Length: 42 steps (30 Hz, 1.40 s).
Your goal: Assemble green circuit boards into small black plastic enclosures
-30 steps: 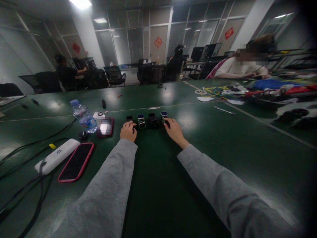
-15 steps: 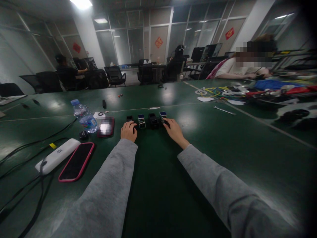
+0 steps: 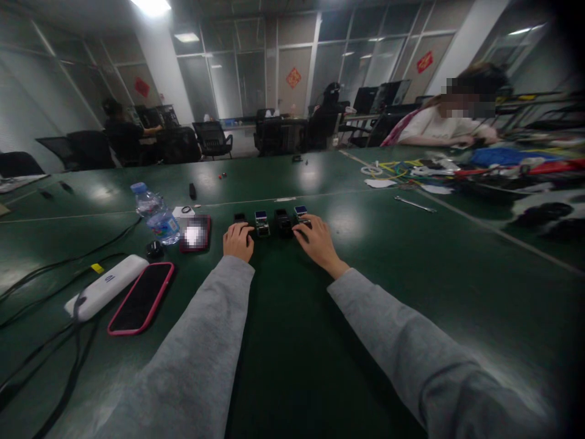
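A row of several small black blocks lies across the green table, two of them with blue tops. My left hand rests curled at the row's left end, fingers closed over the leftmost black block. My right hand lies at the row's right end, its fingers bent over the rightmost blue-topped block and reaching toward the plain black block. What either hand truly grips is hidden by the fingers. Both arms wear grey sleeves.
To the left lie a water bottle, a dark red case, a pink-edged phone, a white power bank and black cables. A person sits at the far right behind tangled wires. Other people sit at the back.
My right hand has shifted slightly left and its fingers have curled further over the right end of the row. The left hand has stayed in place.
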Motion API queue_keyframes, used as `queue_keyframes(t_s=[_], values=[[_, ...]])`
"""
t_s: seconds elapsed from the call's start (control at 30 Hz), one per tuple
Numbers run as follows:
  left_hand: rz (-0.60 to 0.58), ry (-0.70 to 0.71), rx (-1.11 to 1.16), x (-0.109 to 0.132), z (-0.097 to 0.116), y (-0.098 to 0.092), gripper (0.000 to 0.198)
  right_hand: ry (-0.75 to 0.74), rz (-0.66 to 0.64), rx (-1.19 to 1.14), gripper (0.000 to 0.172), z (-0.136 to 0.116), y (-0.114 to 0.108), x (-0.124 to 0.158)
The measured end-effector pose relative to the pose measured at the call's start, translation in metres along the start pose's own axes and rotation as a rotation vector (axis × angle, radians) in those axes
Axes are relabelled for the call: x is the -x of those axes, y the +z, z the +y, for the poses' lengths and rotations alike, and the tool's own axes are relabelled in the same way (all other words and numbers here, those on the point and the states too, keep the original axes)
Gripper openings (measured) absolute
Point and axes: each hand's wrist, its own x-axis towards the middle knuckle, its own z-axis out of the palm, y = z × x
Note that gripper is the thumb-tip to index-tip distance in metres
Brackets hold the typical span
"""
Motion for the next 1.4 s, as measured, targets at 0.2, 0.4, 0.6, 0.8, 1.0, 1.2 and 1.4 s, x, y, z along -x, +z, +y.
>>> queue_keyframes(t_s=[0.2, 0.4, 0.6, 0.8, 1.0, 1.2, 1.4], values=[[0.023, -0.028, 0.002, 0.0, -0.002, 0.0, 0.03, -0.048, -0.056, 0.022, 0.016, 0.0, 0.0, 0.001], [0.032, -0.066, 0.021, -0.001, -0.006, 0.003, 0.033, -0.085, -0.12, 0.052, 0.019, 0.0, 0.002, 0.002], [0.049, -0.053, 0.022, -0.001, -0.007, 0.004, 0.032, -0.036, -0.083, 0.024, 0.026, -0.003, -0.001, 0.001], [0.073, -0.037, 0.032, -0.002, -0.007, 0.003, 0.032, 0.248, 0.097, 0.025, 0.033, 0.006, 0.001, 0.0], [-0.083, 0.12, 0.05, -0.001, -0.002, -0.002, 0.028, 0.299, 0.059, -0.017, 0.039, 0.022, 0.014, 0.003], [-0.499, 0.144, -0.097, 0.0, 0.007, -0.003, 0.027, 0.227, -0.053, 0.016, 0.04, 0.023, 0.018, 0.005], [-0.654, 0.084, -0.198, -0.003, 0.014, -0.006, 0.027, 0.234, -0.079, 0.022, 0.04, 0.022, 0.018, 0.005]])
